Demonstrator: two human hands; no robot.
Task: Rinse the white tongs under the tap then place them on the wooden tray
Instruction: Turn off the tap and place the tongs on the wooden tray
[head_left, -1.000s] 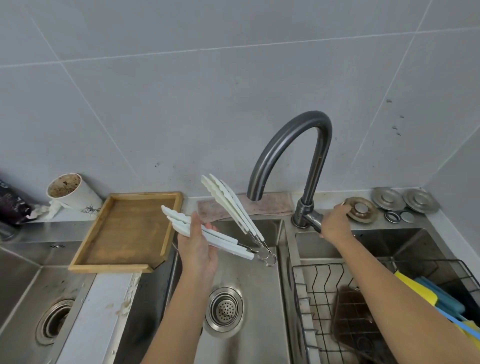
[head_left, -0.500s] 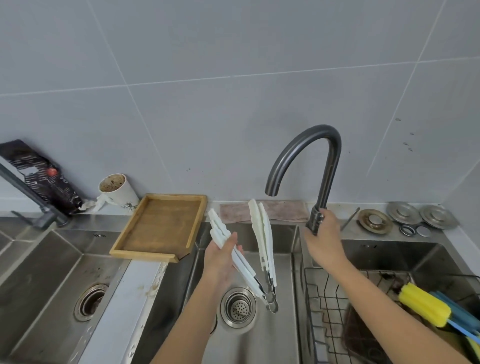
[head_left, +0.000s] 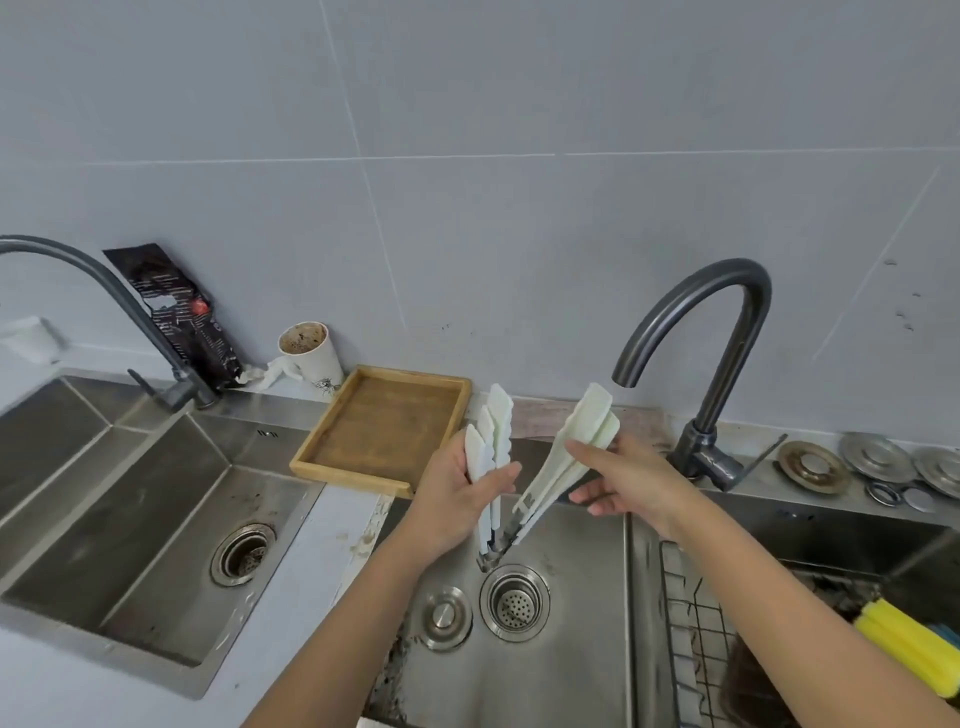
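Note:
The white tongs are spread in a V above the middle sink, hinge end down near the drain. My left hand grips the left arm of the tongs. My right hand pinches the right arm, whose tip sits just below and left of the dark tap's spout. No water shows from the spout. The wooden tray lies on the counter just left of my left hand, with nothing in it.
A second sink with its own tap is at the left. A stained white cup and a dark packet stand behind the tray. A wire rack, yellow sponge and metal strainer lids lie at the right.
My right hand left the tap's base and took hold of the tongs' right arm. The tongs swung more upright and spread wider. The view shifted left.

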